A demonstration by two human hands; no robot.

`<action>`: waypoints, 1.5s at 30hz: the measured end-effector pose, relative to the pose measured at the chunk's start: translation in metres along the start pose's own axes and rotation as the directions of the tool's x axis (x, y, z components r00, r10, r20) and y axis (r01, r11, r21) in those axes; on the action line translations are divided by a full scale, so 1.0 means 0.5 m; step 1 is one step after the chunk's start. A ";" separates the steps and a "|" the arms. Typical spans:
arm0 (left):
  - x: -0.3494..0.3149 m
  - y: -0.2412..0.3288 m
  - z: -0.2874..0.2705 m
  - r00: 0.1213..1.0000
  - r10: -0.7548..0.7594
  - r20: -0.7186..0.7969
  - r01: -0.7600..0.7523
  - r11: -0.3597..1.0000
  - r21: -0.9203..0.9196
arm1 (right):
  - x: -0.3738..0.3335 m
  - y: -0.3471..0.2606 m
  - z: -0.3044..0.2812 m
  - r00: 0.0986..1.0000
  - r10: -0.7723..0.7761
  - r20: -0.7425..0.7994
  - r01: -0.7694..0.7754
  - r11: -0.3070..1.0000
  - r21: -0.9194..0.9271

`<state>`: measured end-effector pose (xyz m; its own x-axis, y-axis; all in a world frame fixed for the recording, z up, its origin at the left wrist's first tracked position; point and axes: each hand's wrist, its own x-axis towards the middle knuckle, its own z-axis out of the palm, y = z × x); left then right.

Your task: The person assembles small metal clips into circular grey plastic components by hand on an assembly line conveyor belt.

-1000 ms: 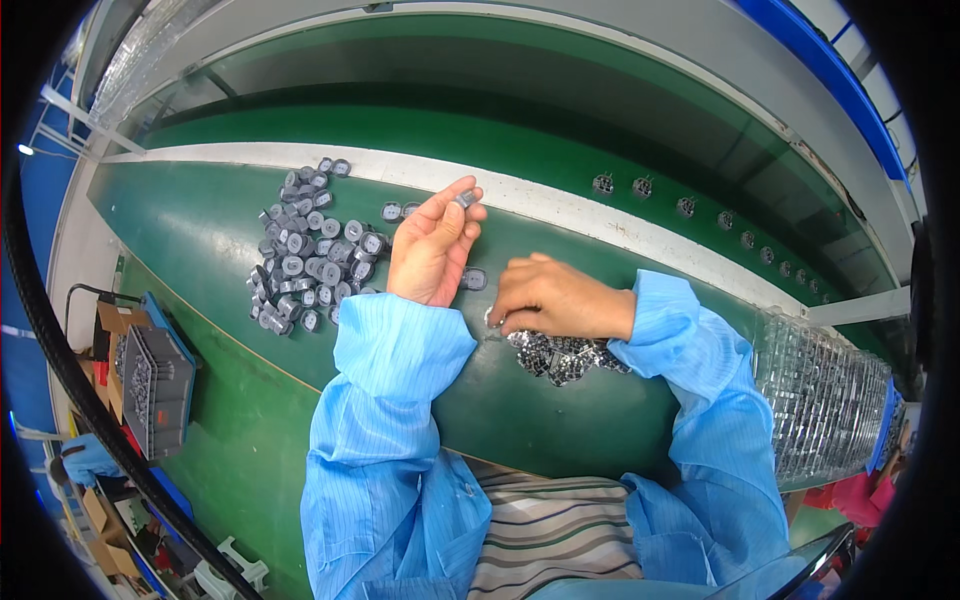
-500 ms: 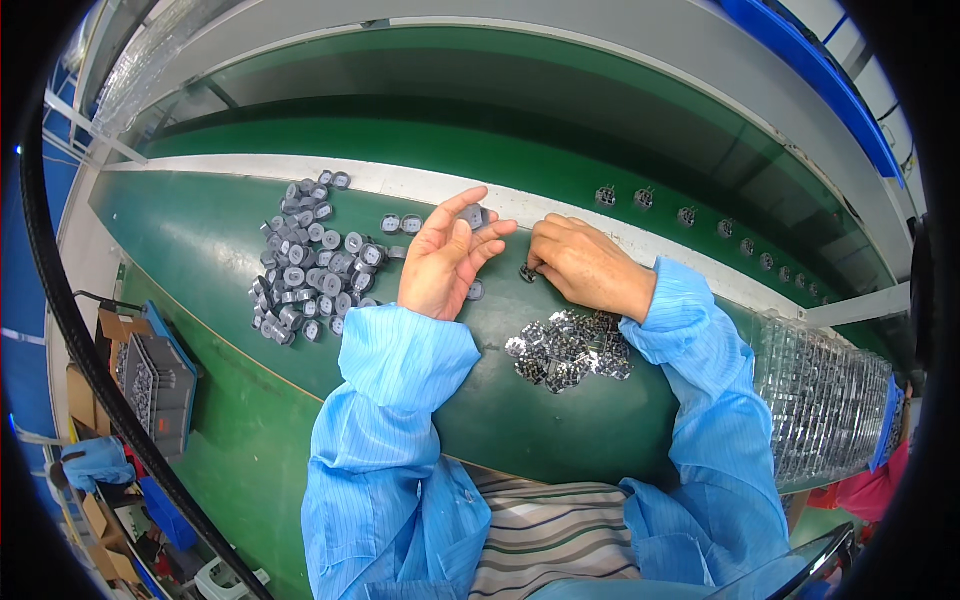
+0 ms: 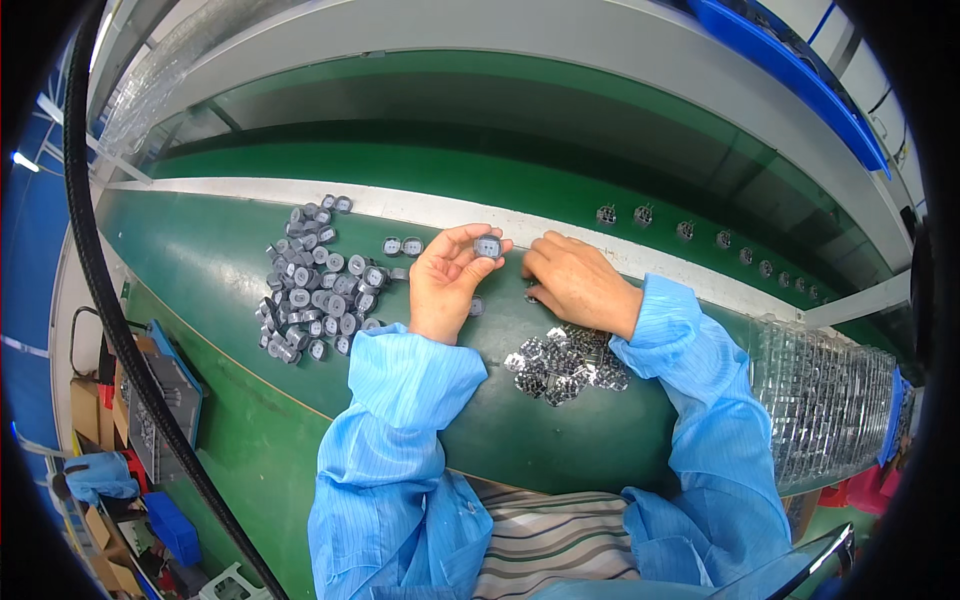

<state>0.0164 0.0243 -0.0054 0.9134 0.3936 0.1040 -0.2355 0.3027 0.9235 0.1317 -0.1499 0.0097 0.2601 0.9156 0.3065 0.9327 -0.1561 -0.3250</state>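
My left hand (image 3: 448,284) pinches a grey round plastic housing (image 3: 487,246) between thumb and fingers, its lighter face turned up. Just to the right, my right hand (image 3: 583,283) is curled down at the green tabletop (image 3: 500,430), with a small dark metal part (image 3: 530,296) showing at its fingertips; most of that part is hidden. Below the right hand lies a heap of shiny metal parts (image 3: 560,370). Beside the left wrist rests one loose grey housing (image 3: 476,306). Farther left, a big pile of grey housings (image 3: 318,285) spreads over the table.
Behind a white rail (image 3: 380,204), a row of small metal parts (image 3: 685,230) stands on a green surface. Stacked clear trays (image 3: 825,405) stand at the right. A black cable (image 3: 100,270) crosses the left side. A grey bin (image 3: 165,400) sits beyond the table's left edge.
My left fingers have closed from a spread pose into a pinch, and the housing now faces up between them. The right hand stays nearly in place, its dark part now more hidden.
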 end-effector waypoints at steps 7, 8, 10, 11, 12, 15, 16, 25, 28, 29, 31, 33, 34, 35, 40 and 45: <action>-0.005 -0.016 0.007 0.999 0.040 0.002 -0.039 0.956 0.291 | 0.021 -0.005 -0.051 0.951 0.303 -0.064 -0.224 0.817 0.531; -0.005 -0.018 0.010 0.999 0.039 0.006 -0.039 0.956 0.290 | 0.022 -0.007 -0.048 0.950 0.306 -0.066 -0.226 0.818 0.529; -0.008 -0.023 0.016 0.998 -0.034 0.045 0.025 0.981 0.191 | 0.019 -0.010 -0.035 0.950 0.175 -0.259 -0.016 0.855 0.519; -0.010 -0.023 0.016 0.998 -0.035 0.047 0.025 0.981 0.192 | 0.019 -0.011 -0.031 0.939 0.119 -0.323 0.026 0.911 0.411; -0.011 -0.022 0.016 0.997 -0.048 0.057 0.036 0.980 0.197 | 0.019 -0.010 -0.031 0.938 0.120 -0.324 0.025 0.912 0.410; -0.015 -0.019 0.024 0.997 -0.069 0.038 0.059 0.972 0.226 | 0.019 -0.010 -0.033 0.944 0.063 -0.323 0.047 0.945 0.323; -0.017 -0.018 0.027 0.997 -0.077 0.010 0.072 0.966 0.248 | 0.017 -0.014 -0.034 0.945 0.051 -0.323 0.041 0.961 0.272; -0.020 -0.006 0.029 0.916 0.351 0.194 -0.381 0.608 0.697 | 0.014 0.003 0.002 0.905 0.425 0.025 -0.241 0.463 0.853; -0.017 0.021 0.030 0.876 0.410 0.254 -0.419 0.387 0.821 | 0.023 0.044 -0.014 0.868 0.486 -0.106 -0.345 0.742 0.574; -0.014 0.027 0.018 0.907 0.326 0.266 -0.388 0.400 0.831 | 0.018 0.083 -0.013 0.867 0.398 -0.299 -0.292 0.893 0.342; -0.024 0.051 -0.012 0.966 0.131 0.225 -0.257 0.338 0.906 | 0.006 0.143 -0.016 0.848 0.267 -0.458 -0.299 0.954 0.002; -0.028 0.074 -0.032 0.977 -0.157 0.145 -0.109 0.221 0.969 | -0.008 0.178 -0.013 0.833 0.309 -0.458 -0.386 0.919 -0.082; -0.022 0.070 -0.038 0.976 -0.159 0.151 -0.112 0.227 0.967 | -0.021 0.200 -0.008 0.833 0.313 -0.457 -0.392 0.916 -0.087; -0.022 0.067 -0.050 0.964 -0.193 0.184 -0.147 0.193 0.970 | -0.019 0.208 -0.005 0.855 0.263 -0.447 -0.372 0.911 -0.175; -0.002 0.014 -0.071 0.974 -0.070 0.215 -0.190 0.263 0.946 | 0.004 0.165 -0.021 0.838 0.173 -0.518 -0.354 0.894 -0.276; 0.000 0.013 -0.049 0.977 0.030 0.212 -0.213 0.227 0.950 | 0.004 0.053 -0.045 0.950 0.032 0.310 -0.181 0.866 0.466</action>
<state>0.0068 0.0476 -0.0086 0.9556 0.2092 0.2073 0.0672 -0.8402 0.5381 0.1628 -0.1606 0.0219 0.1997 0.9799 0.0035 0.6441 -0.1286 -0.7541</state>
